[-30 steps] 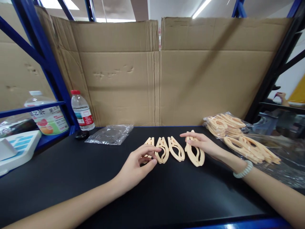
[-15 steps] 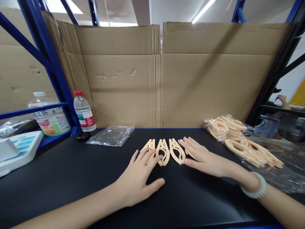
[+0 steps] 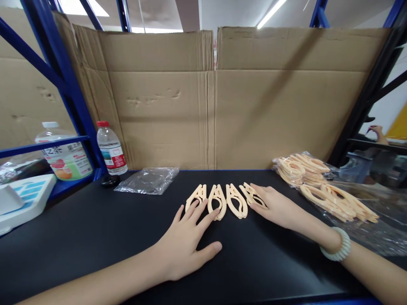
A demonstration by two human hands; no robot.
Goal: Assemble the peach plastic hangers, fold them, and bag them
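Several peach-coloured plastic clips (image 3: 235, 200) lie side by side in a row on the black tabletop (image 3: 95, 228). My left hand (image 3: 187, 243) lies flat with fingers spread, its fingertips touching the near ends of the two leftmost clips (image 3: 197, 195). My right hand (image 3: 276, 206) rests palm down on the rightmost clip (image 3: 251, 194), covering its near half. A pale bead bracelet (image 3: 339, 250) circles my right wrist. Neither hand grips anything.
A heap of the same clips (image 3: 318, 182) lies on clear plastic at the right. An empty clear bag (image 3: 148, 180) and a water bottle (image 3: 111, 148) sit at the back left. Cardboard sheets (image 3: 210, 97) wall the back. A white device (image 3: 22, 199) sits far left.
A second ago my left fingers pinched a clip and my right hand hovered over the rightmost one. Both hands have since flattened onto the table, and the right hand has drawn back slightly.
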